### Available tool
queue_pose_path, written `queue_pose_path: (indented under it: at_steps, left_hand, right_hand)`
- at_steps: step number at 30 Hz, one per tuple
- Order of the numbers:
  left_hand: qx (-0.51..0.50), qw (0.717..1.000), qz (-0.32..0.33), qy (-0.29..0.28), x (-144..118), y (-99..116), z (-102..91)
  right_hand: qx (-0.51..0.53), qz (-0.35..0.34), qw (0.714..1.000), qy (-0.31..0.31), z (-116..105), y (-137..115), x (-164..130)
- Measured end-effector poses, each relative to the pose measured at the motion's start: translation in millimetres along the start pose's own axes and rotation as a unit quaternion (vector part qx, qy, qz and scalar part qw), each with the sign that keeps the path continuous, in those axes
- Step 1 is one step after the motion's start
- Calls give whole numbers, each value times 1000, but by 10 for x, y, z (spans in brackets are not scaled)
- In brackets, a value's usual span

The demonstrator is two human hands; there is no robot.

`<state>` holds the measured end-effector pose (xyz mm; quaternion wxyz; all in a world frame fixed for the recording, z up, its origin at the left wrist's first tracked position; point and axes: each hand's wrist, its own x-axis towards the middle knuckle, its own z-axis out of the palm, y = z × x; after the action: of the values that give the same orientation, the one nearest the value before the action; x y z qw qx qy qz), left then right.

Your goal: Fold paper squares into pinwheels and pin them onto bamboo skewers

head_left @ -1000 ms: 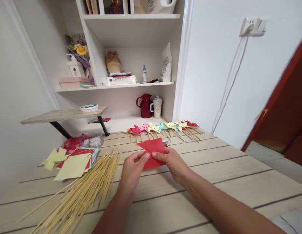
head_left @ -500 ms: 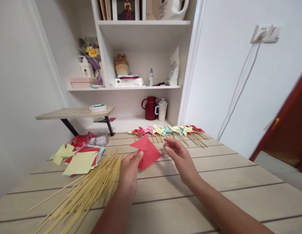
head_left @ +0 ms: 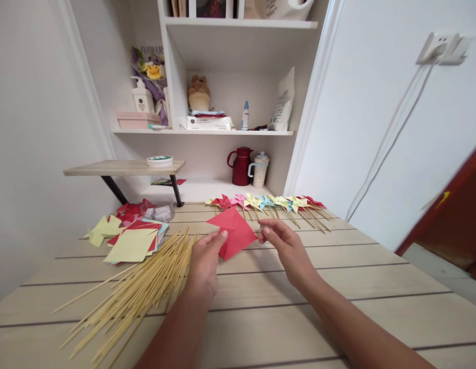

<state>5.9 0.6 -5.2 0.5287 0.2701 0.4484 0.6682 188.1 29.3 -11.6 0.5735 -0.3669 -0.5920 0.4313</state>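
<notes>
My left hand (head_left: 205,259) pinches a square of red paper (head_left: 238,237) between thumb and fingers, holding it above the table. The paper has a slit on its left side, with one pointed corner sticking out. Just off its right corner is my right hand (head_left: 286,248), thumb and fingertips drawn together; whatever may be between them is too small to make out. Left of my left hand lies a loose bundle of thin wooden sticks (head_left: 145,287). Behind the red paper, several paper pinwheels on sticks (head_left: 257,202) lie in a row.
A stack of coloured paper squares (head_left: 132,245) and folded yellow paper (head_left: 103,230) lie at the left. Behind them are red paper pieces (head_left: 130,211) and a clear box (head_left: 161,212). A small raised stand (head_left: 124,168) holds a round white box. A dark red jug (head_left: 241,166) and cup (head_left: 260,170) stand behind.
My right fingertips have drawn closer together beside the paper's right corner. My left hand still holds the red paper. The camera view has shifted slightly.
</notes>
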Motion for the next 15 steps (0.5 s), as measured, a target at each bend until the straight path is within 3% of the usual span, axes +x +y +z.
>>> queue_pose_path:
  at_steps: [10,15]
  left_hand:
    - [-10,999,-25,-20,-15,41,20]
    - [3,997,-50,-67,-21,41,19]
  right_hand:
    - [9,-6,1000,25,-26,-47,33]
    - [34,34,997,-59,-77,-80,55]
